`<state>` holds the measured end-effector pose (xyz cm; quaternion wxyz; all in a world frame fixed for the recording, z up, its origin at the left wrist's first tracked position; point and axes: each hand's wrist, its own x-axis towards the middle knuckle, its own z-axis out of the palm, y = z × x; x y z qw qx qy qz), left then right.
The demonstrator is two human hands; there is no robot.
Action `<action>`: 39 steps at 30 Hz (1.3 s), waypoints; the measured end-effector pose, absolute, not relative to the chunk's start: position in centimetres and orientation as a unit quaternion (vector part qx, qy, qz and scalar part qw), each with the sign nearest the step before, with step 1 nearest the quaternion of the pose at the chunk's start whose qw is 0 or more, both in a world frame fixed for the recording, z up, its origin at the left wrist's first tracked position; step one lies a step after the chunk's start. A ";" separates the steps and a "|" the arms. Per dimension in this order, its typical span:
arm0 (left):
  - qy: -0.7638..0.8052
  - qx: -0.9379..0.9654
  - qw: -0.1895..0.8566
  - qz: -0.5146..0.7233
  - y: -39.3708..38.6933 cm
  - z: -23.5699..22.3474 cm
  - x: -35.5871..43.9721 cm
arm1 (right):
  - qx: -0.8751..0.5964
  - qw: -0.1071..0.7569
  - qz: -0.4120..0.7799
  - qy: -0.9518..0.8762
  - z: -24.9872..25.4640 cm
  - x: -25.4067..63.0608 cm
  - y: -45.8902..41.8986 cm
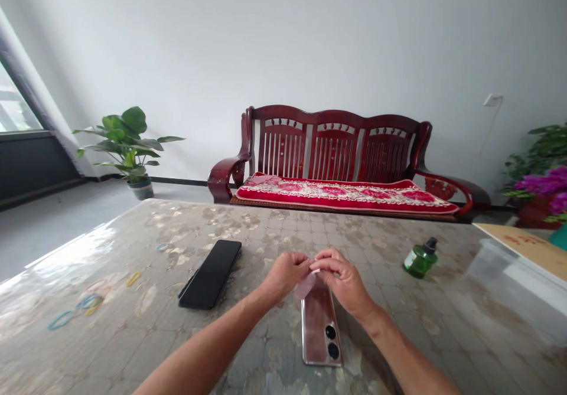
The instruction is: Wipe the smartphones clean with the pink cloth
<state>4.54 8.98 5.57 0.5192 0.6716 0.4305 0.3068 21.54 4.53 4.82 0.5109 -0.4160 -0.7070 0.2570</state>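
Observation:
A pinkish smartphone lies face down on the table, its two large camera lenses towards me. Above its far end, my left hand and my right hand meet, fingertips pinched together. Between them hangs a small, thin, pale pink sheet, partly covering the phone's far end; whether it is film or cloth I cannot tell. The fingers of both hands are closed on its upper edge. To the left of my hands rests a second phone, black, with its dark screen up.
Several coloured rubber bands lie at the left on the patterned tablecloth. At the right stand a green bottle with a black cap and a clear plastic box. A wooden bench is beyond the table.

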 end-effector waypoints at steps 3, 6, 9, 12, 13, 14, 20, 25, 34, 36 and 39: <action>0.408 0.677 0.530 0.307 8.5 6.0 4.3 | -0.440 0.526 0.254 -0.682 4.6 21.2 4.7; 0.368 0.690 0.552 0.290 8.0 6.2 4.0 | -0.474 0.528 0.270 -0.651 4.5 21.1 4.7; 0.349 0.700 0.559 0.275 7.9 5.5 3.9 | -0.497 0.537 0.303 -0.610 4.3 21.1 4.7; 0.369 0.704 0.532 0.291 7.9 4.4 3.9 | -0.506 0.549 0.366 -0.556 4.4 21.2 4.6; 0.378 0.706 0.520 0.297 7.9 4.0 3.9 | -0.502 0.544 0.395 -0.544 4.5 21.2 4.6; 0.385 0.708 0.509 0.302 7.8 3.7 3.9 | -0.499 0.533 0.425 -0.535 4.7 21.2 4.5; 0.436 0.717 0.442 0.316 7.6 3.5 4.0 | -0.508 0.358 0.510 -0.595 5.8 21.9 4.4; 0.477 0.729 0.357 0.337 7.1 3.8 2.6 | -0.557 0.458 0.195 -0.665 5.0 22.6 5.1; 0.374 0.892 0.150 0.203 1.8 3.1 0.3 | -0.501 0.250 -0.018 -0.829 3.1 20.9 2.9; 0.346 0.903 0.153 0.201 1.0 2.5 0.2 | -0.507 0.210 -0.015 -0.836 3.4 20.7 2.3; 0.319 0.908 0.166 0.215 0.3 1.7 0.1 | -0.508 0.184 -0.004 -0.841 3.7 20.5 2.0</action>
